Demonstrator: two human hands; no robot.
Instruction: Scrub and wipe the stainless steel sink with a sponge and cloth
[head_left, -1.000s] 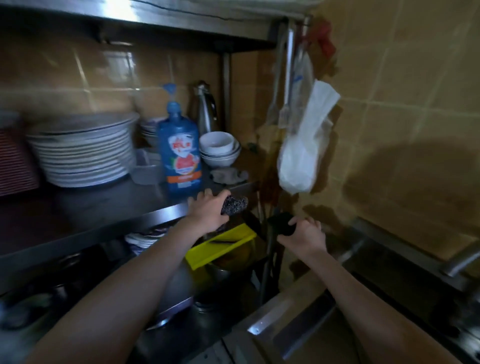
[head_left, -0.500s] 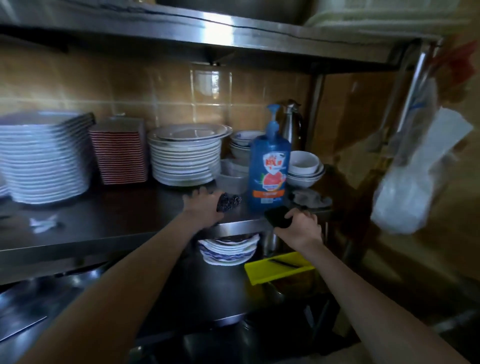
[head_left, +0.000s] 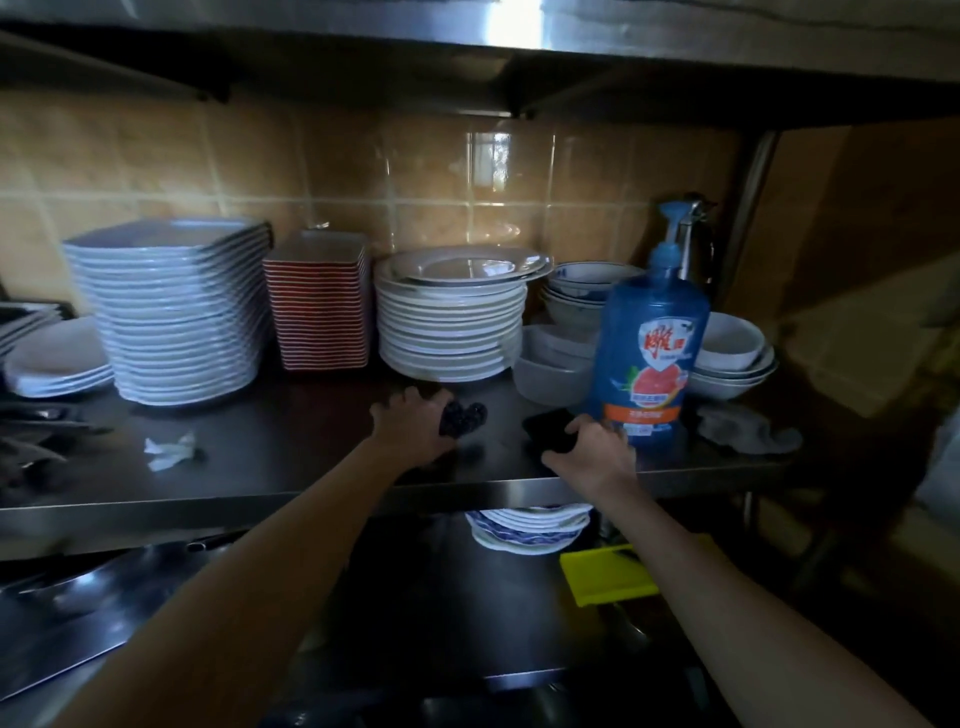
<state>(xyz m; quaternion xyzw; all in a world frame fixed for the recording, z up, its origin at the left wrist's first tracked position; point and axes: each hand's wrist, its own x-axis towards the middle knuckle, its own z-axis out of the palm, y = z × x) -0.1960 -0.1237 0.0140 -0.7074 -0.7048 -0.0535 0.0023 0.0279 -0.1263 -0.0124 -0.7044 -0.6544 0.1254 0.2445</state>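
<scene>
My L hand (head_left: 415, 428) grips a dark scrubber (head_left: 463, 417) low on the steel shelf (head_left: 285, 460). My R hand (head_left: 592, 452) grips a black sponge (head_left: 549, 430), soap bottle (head_left: 652, 353) just beside at 3 o'clock. Grey cloth (head_left: 748, 432) lies at bottle's 4 o'clock. Plate stacks (head_left: 449, 317) at 12 o'clock.

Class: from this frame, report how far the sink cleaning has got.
Done: nothing confirmable; the sink is out of view. In hand: left hand grips a dark scrubber, right hand a dark pad, over the shelf by the soap bottle. Left: possibly scrubbing and wiping.
</scene>
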